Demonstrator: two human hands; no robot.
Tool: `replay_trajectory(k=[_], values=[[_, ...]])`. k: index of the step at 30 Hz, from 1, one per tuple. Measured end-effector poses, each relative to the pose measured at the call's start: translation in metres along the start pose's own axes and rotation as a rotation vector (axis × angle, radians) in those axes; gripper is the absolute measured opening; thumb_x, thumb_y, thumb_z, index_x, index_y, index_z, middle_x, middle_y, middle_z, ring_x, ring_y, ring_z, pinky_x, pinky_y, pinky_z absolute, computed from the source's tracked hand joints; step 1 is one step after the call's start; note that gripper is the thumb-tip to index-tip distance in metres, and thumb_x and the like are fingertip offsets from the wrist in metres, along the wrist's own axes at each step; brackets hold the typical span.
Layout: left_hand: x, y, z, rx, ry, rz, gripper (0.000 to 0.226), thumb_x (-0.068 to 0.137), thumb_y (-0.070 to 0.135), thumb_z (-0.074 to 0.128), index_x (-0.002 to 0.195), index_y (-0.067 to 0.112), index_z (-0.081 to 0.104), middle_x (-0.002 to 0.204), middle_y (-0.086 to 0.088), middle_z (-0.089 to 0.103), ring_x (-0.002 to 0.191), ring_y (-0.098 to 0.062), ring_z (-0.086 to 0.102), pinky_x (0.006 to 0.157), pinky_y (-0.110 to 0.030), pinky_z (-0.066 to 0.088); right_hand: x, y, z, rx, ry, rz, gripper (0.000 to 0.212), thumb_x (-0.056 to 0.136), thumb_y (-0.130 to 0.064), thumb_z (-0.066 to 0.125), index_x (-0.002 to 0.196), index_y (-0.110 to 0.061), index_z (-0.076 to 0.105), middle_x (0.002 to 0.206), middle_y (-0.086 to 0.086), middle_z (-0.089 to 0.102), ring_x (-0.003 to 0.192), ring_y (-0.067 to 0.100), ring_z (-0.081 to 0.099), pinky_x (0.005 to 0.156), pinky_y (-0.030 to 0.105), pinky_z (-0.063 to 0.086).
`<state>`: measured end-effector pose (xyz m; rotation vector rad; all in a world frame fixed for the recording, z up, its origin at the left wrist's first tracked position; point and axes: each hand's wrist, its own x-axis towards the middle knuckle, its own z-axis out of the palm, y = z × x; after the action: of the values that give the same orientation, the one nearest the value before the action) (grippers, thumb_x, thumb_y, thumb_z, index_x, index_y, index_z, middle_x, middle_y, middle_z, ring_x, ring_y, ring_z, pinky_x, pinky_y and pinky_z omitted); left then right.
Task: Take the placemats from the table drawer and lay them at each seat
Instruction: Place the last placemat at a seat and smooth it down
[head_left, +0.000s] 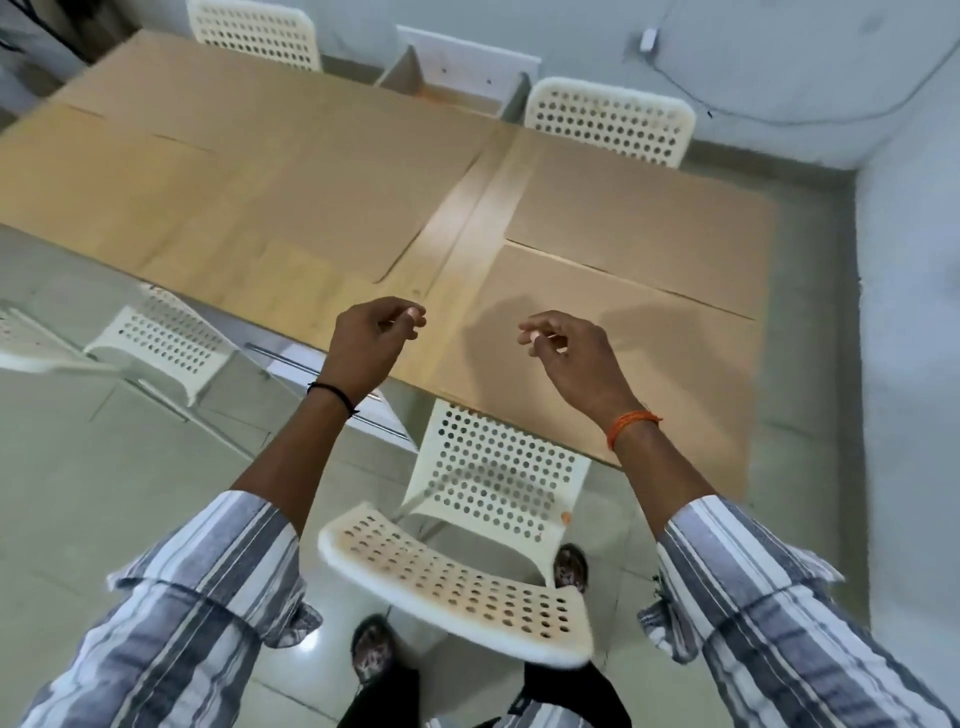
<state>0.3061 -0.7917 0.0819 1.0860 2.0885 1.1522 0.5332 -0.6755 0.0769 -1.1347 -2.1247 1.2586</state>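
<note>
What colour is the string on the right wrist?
Orange: the wrist thread shows clearly in the head view, just below the right hand.

No text, label, brand, number or sign can be read anywhere in the head view. The flat brown cardboard-like placemats (613, 218) on the pale wooden table (467, 234) are plain and unprinted. No marking is seen on the white perforated plastic chairs (498, 478), and the small white object on the grey wall (648, 40) is too small and blurred for any writing to be told.
</note>
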Motion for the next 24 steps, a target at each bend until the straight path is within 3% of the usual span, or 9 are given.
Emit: replay_trajectory(k=[5,9,16,21,24], values=[[-0.013,-0.042,-0.094,-0.076,0.015,0.004,0.024,0.096,0.020,0.053,0.104,0.008,0.072,0.094,-0.004,0.075,0.084,-0.017,0.072,0.072,-0.023,0.050,-0.004,-0.067,0.091,0.026,0.027,-0.037,0.021,0.097,-0.008,0.053,0.106,-0.012,0.071,0.096,-0.002,0.074,0.083,0.009,0.070,0.078,0.018,0.054],[-0.032,-0.057,-0.164,-0.098,0.021,0.007,0.023,0.097,0.017,0.053,0.103,0.007,0.072,0.094,-0.006,0.074,0.083,-0.016,0.072,0.064,-0.012,0.047,-0.004,-0.119,0.153,0.106,0.044,0.001,0.021,0.097,-0.007,0.053,0.106,-0.012,0.071,0.095,0.000,0.074,0.078,0.010,0.071,0.074,0.013,0.051],[-0.008,-0.066,-0.242,-0.063,-0.015,0.061,0.023,0.098,0.018,0.054,0.104,0.006,0.072,0.095,-0.006,0.074,0.084,-0.017,0.071,0.071,-0.020,0.051,0.017,-0.177,0.196,0.094,0.013,-0.008,0.021,0.098,-0.008,0.053,0.108,-0.011,0.070,0.097,-0.001,0.074,0.081,0.014,0.072,0.079,0.023,0.055],[0.040,-0.082,-0.254,-0.036,-0.054,0.046,0.020,0.097,0.018,0.055,0.103,0.008,0.071,0.097,-0.005,0.074,0.083,-0.015,0.071,0.071,-0.023,0.051,0.063,-0.168,0.206,0.032,0.078,0.113,0.028,0.096,-0.014,0.056,0.124,-0.018,0.061,0.121,-0.003,0.064,0.093,0.014,0.065,0.075,0.017,0.044],[0.081,-0.099,-0.259,0.018,-0.099,0.029,0.022,0.095,0.023,0.058,0.112,0.012,0.066,0.100,-0.007,0.073,0.085,-0.018,0.071,0.075,-0.032,0.054,0.100,-0.156,0.216,-0.013,0.097,0.225,0.041,0.096,-0.018,0.058,0.136,-0.016,0.051,0.133,0.001,0.057,0.101,0.018,0.061,0.085,0.026,0.044]])
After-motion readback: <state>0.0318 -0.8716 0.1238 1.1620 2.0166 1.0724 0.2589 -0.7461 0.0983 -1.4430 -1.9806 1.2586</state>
